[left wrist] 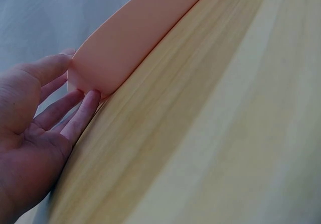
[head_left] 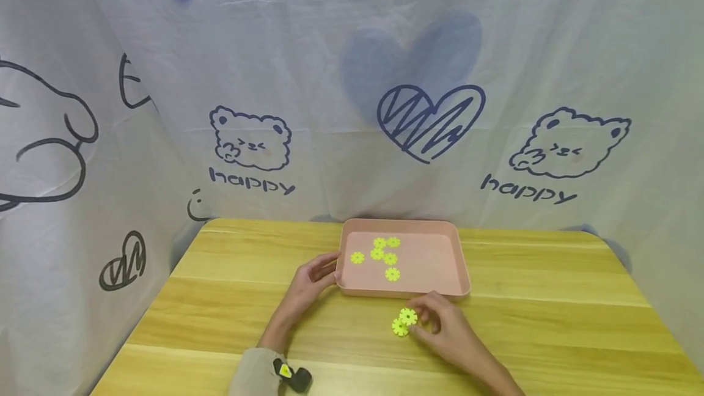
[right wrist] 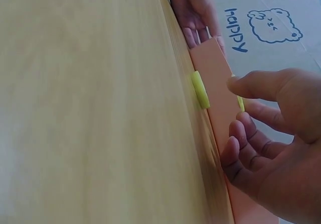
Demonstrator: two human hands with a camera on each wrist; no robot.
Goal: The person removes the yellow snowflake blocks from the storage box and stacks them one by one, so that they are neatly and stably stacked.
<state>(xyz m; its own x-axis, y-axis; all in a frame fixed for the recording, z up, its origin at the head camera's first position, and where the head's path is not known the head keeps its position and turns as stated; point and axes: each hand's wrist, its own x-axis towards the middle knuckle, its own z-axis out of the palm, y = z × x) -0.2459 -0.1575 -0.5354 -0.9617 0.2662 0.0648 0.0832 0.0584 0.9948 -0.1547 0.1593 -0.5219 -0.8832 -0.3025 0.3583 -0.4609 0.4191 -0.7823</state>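
Note:
My left hand (head_left: pixel 308 286) holds the left end of a shallow pink tray (head_left: pixel 423 291). The left wrist view puts its thumb at the rim and its other fingers low against the outer wall (left wrist: pixel 118 48). In front of the tray, my right hand (head_left: pixel 448 329) pinches a yellow-green flower-shaped disc (head_left: pixel 408 316) between thumb and finger. The right wrist view catches this disc (right wrist: pixel 241 103) nearly edge-on. Just below it in the head view, partly overlapped, is a second flower-shaped disc (head_left: pixel 399 327), standing out against the wood.
Several more flower-shaped discs (head_left: pixel 392 274) lie inside the tray, mostly towards its left half. The tray stands at the back of a wooden table (head_left: pixel 220 298). Behind it hangs a white cloth (head_left: pixel 330 139) printed with hearts and bears. A black strap (head_left: pixel 291 375) circles the left sleeve.

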